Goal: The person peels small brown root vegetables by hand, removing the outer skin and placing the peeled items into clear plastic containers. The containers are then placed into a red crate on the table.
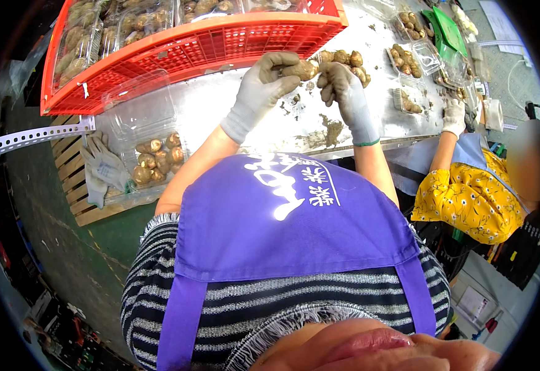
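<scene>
Between the thumb and fingers of my left hand (261,90), in a grey-white coated work glove, is a brown taro corm (301,70) with a pale cut end. My right hand (346,90), gloved alike with dirty fingertips, is curled close by that pale end. Whether it grips the corm or some small thing is hidden by the fingers. Just beyond both hands, a heap of loose taro corms (357,59) lies on the white worktable (209,104). Dark soil (332,132) is smeared over the tabletop below my right hand.
A red plastic crate (196,44) with packed clear boxes stands back left. An open clear clamshell (142,111) holding taro corms (147,161) sits at left beside spare gloves (105,164). On the right are filled trays (405,61), a green container (450,35) and a co-worker's gloved hand (454,116).
</scene>
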Motion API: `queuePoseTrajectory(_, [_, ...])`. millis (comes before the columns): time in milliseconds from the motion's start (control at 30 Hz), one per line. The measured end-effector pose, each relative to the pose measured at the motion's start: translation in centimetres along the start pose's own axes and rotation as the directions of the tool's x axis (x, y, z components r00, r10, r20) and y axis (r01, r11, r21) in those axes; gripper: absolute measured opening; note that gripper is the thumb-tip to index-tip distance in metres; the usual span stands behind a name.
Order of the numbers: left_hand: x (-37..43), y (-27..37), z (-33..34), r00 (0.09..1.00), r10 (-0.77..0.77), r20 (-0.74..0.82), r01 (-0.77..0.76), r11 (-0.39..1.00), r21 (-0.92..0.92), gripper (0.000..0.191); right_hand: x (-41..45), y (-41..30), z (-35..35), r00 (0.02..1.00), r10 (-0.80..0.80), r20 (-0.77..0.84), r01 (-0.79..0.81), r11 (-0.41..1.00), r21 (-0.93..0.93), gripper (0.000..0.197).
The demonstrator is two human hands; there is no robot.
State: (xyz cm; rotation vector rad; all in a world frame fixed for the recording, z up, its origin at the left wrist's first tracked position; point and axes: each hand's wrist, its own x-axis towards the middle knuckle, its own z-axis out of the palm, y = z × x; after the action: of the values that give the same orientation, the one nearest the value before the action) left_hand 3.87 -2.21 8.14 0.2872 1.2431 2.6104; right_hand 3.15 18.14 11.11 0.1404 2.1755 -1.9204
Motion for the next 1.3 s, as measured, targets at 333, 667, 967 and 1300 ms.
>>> queuePoseTrajectory(333, [-0.2,0.1,0.9,0.993,-0.105,0.054,0.090,0.969,0.228,0.054,0.0,0.8,1.4,0.959,-0.248,-0.137,0.228,0.963,-0.144,0.026])
queuePoseTrajectory(667, [0.6,-0.1,-0.3,0.982,0.190,-0.009,-0.153,0.818,0.554,0.049,0.4,1.4,-0.7,0.940,-0.331,0.079,0.316,0.764,-0.563,0.039])
queuePoseTrajectory(967, [-0.9,-1.1,-0.7,0.959,0.279,0.056,-0.229,0.636,0.737,0.040,-0.7,0.3,3.1,0.979,-0.202,0.042,0.202,0.903,-0.378,0.031])
queuePoseTrajectory(1300, [-11.3,5.7,-5.9,0.926,0.319,-0.203,0.034,0.465,0.885,0.043,0.4,2.4,3.6,0.934,-0.263,0.241,0.356,0.717,-0.599,0.018])
